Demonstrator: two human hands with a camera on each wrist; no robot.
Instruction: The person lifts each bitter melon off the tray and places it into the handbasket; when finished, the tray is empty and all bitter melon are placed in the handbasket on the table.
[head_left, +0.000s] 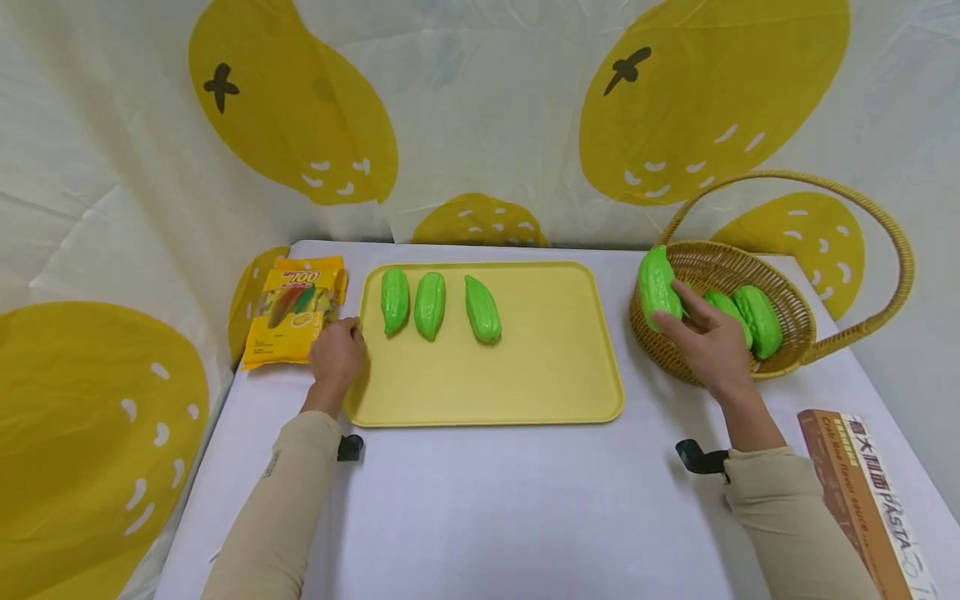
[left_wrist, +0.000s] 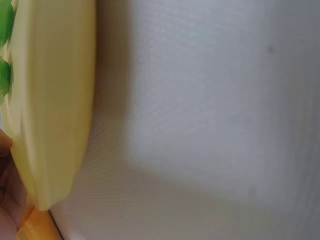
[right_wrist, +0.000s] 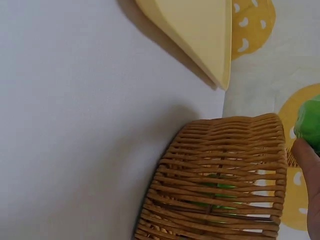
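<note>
My right hand point(head_left: 708, 346) holds a green, ridged bitter melon point(head_left: 657, 283) between thumb and fingers, over the left rim of a wicker basket point(head_left: 806, 333). Inside the basket lie more bitter melons point(head_left: 757, 321), partly hidden by the hand. Three bitter melons point(head_left: 430, 306) lie side by side on the left half of a yellow tray point(head_left: 547, 367). At the tray's left edge, my left hand point(head_left: 337, 354) grips the rim; its thumb point(left_wrist: 5, 144) shows against the rim in the left wrist view. Only part of the held melon point(right_wrist: 309, 125) shows in the right wrist view.
A yellow candy bag point(head_left: 288, 321) lies left of the tray, close to the left hand. A pasta box point(head_left: 862, 500) lies at the right front, beside the right forearm. The basket's tall handle point(head_left: 896, 250) arches to the right. A patterned curtain point(head_left: 480, 108) hangs behind the table.
</note>
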